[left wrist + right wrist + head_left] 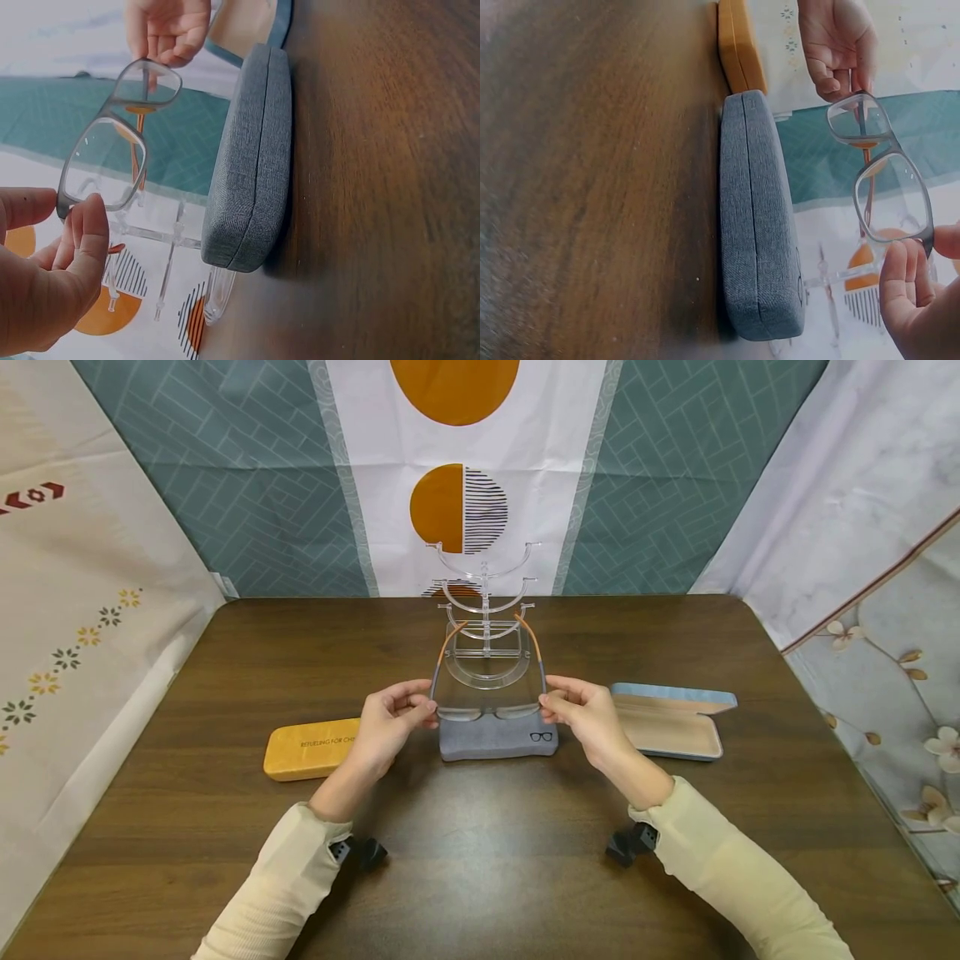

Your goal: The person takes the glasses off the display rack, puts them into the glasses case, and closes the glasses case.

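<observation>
A pair of eyeglasses (487,713) with a grey frame and orange temple tips is held up in both hands, temples unfolded and pointing away. My left hand (393,718) pinches the left corner of the frame between thumb and fingers. At the opposite corner, my right hand (585,717) pinches it in the same way. Beneath the lenses lies a closed grey glasses case (495,743) with a small glasses print on its front. Behind the eyeglasses stands a clear tiered display stand (486,610), its arms bare.
To the left lies a closed yellow glasses case (303,752), partly covered by the left hand. A blue case (675,697) with a beige lining stands open on the right. All of it sits on a brown wooden table (480,860), with a patterned cloth (262,468) hanging behind.
</observation>
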`<state>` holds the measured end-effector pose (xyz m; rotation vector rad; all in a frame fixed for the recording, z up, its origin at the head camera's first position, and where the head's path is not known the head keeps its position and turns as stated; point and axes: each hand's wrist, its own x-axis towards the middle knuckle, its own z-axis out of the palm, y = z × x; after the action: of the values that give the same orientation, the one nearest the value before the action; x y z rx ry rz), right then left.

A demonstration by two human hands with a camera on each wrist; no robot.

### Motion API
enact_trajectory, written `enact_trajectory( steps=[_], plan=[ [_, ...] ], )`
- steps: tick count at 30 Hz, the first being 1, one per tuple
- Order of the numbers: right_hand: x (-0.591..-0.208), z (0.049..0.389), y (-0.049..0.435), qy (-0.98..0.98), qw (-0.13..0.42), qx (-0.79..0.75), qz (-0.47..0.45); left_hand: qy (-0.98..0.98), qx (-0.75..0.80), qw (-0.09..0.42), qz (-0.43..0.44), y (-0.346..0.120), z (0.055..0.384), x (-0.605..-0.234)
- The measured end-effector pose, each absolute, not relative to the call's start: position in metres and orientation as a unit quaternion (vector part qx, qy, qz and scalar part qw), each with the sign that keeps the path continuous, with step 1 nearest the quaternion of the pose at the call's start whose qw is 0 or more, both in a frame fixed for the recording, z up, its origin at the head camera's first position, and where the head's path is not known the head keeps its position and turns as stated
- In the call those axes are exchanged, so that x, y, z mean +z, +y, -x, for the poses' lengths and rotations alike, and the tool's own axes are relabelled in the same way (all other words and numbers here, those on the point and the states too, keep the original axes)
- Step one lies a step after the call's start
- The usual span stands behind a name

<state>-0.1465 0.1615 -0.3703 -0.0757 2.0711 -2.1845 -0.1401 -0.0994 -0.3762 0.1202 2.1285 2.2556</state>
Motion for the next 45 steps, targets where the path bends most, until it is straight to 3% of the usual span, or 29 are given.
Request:
enact_trajectory(
  steps=[45],
  plan=[
    [-0.369, 0.125, 0.166, 0.679, 0.056, -0.730, 0.050, 0.727, 0.680, 0.025, -0.089, -0.106, 0.115, -0.373]
  ],
)
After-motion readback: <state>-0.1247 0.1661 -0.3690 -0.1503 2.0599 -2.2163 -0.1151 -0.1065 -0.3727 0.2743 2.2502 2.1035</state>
